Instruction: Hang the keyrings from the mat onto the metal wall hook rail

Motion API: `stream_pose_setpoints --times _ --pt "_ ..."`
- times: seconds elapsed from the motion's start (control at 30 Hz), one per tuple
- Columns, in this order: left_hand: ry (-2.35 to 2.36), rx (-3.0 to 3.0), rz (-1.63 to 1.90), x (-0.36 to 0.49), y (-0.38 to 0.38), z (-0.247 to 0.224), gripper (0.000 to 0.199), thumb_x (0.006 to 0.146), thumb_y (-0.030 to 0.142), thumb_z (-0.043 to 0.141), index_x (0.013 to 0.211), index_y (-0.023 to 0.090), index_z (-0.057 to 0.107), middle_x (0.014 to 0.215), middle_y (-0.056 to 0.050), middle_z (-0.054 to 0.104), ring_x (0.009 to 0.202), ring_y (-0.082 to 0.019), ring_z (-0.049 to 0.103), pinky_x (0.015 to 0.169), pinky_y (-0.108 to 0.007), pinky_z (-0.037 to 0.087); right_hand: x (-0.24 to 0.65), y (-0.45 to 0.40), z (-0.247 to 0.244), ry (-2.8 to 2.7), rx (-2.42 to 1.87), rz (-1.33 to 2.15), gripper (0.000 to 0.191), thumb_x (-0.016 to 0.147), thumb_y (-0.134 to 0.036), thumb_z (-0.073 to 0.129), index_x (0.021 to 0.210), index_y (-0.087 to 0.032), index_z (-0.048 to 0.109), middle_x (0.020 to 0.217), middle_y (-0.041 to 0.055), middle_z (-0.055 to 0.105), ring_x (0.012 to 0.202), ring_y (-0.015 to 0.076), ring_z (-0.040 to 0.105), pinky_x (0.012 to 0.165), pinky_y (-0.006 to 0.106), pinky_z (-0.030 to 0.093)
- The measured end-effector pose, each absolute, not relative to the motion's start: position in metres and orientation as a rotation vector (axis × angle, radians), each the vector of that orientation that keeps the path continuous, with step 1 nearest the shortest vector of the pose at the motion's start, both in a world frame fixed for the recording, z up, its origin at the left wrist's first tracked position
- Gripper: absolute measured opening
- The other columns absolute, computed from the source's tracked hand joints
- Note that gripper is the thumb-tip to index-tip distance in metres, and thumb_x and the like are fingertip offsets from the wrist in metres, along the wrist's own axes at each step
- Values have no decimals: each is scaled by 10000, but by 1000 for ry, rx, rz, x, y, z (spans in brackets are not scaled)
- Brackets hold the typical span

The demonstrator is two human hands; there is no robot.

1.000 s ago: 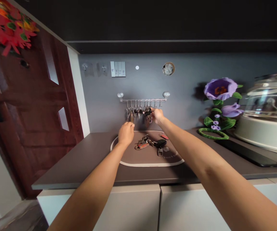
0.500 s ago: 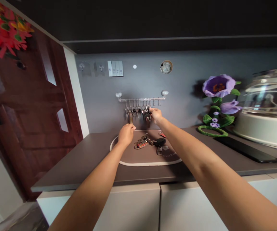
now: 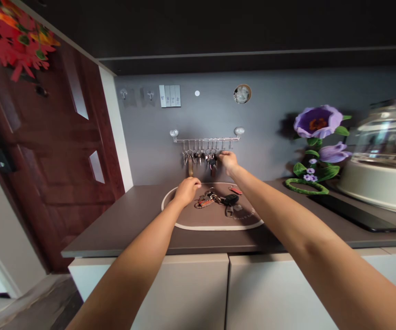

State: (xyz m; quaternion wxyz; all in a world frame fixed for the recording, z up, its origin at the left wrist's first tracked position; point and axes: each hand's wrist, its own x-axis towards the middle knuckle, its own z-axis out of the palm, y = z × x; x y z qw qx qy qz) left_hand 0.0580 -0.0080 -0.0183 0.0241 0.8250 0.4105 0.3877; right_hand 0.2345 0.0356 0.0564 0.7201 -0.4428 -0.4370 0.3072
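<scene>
My right hand (image 3: 228,162) is raised at the right end of the hanging keys (image 3: 213,161), its fingers curled together. Whether its fingertips hold anything is hidden. Lower down, my left hand (image 3: 186,190) hovers above the left part of the mat, fingers curled in, with nothing visible in them. A brown key tag (image 3: 190,167) hangs just above it. The keys hang in a row from a clear hook rail (image 3: 206,140) on the wall. On the brown oval mat (image 3: 214,224) lie a bunch of keys (image 3: 207,198), a black car key (image 3: 230,199) and a small red tag (image 3: 235,189).
A purple flower ornament (image 3: 318,123) stands at the right, with a black phone (image 3: 356,213) before it. Beyond is a white appliance with a clear top (image 3: 376,178). A dark overhead cabinet (image 3: 218,27) spans above. At left is a red-brown door (image 3: 60,183).
The view has shifted slightly. My right fingers sit slightly farther from the hanging keys, whose large ring has dropped. My left hand has moved a little right, away from the brown tag.
</scene>
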Motion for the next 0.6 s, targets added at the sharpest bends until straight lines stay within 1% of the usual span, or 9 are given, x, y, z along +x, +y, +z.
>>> stream_pose_setpoints --times 0.1,0.17,0.37,0.5,0.6 --pt "1242 2586 1143 59 -8 -20 149 767 172 494 796 187 639 822 -55 610 773 -173 544 710 -269 394 232 22 59 -885 -1074 623 168 631 -46 510 752 -163 502 616 -42 502 535 51 439 531 173 353" --pt "1224 2607 1100 59 -7 -22 159 764 166 492 803 183 646 839 -60 616 791 -178 546 721 -272 397 228 10 58 -899 -1069 651 172 642 -59 509 781 -161 511 657 -29 523 560 54 458 544 180 358" --pt "1181 2651 965 61 -1 -27 163 756 177 507 800 181 664 851 -66 640 798 -188 557 736 -278 396 222 -20 35 -1091 -1024 734 132 655 -79 534 769 -140 556 677 6 582 592 76 501 601 216 390" --pt "1139 2647 915 62 1 -29 165 751 187 511 789 179 671 828 -52 652 768 -177 561 725 -270 394 228 -21 10 -1282 -1049 629 111 683 -127 539 787 -135 578 716 23 618 651 100 536 695 250 421" --pt "1128 2641 873 63 2 -30 169 751 203 509 786 172 672 821 -41 661 755 -167 564 715 -259 392 233 -14 -3 -1442 -1140 464 138 710 -144 519 834 -138 580 785 41 632 727 121 565 752 272 425"
